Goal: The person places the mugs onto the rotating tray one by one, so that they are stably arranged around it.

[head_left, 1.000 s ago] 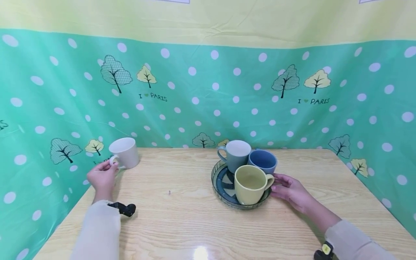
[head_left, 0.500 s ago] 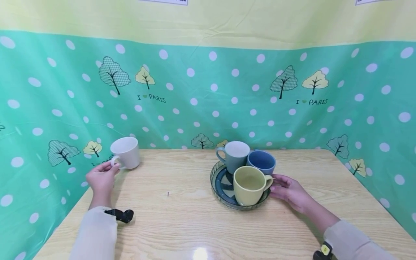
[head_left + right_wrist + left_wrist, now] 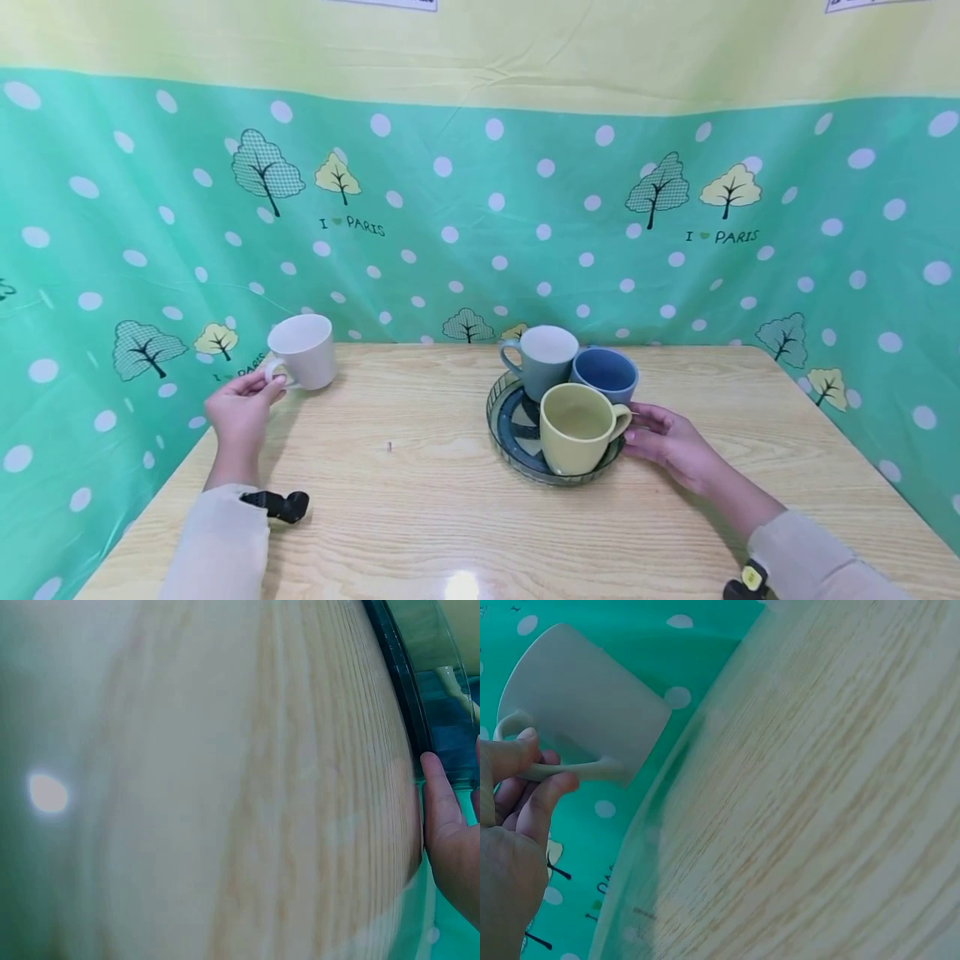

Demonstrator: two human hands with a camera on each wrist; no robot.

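A white mug (image 3: 306, 354) is at the table's left, near the back edge. My left hand (image 3: 242, 406) pinches its handle (image 3: 570, 771) between thumb and fingers. In the left wrist view, green cloth shows between the mug's base and the tabletop. At right centre stands a round tray (image 3: 517, 454) with a clear wall and dark blue pattern. It holds a grey-blue mug (image 3: 542, 367), a blue mug (image 3: 606, 375) and a yellow mug (image 3: 573, 437). My right hand (image 3: 678, 446) touches the tray's right side with fairly straight fingers, thumb (image 3: 441, 791) along the wall.
The wooden table (image 3: 420, 525) spreads between the hands, with a tiny dark speck (image 3: 389, 447) on it. Behind and at both sides hangs a green dotted curtain (image 3: 420, 208) with printed trees.
My left hand has carried the white mug slightly to the right. The right hand, the tray and its mugs have stayed in place.
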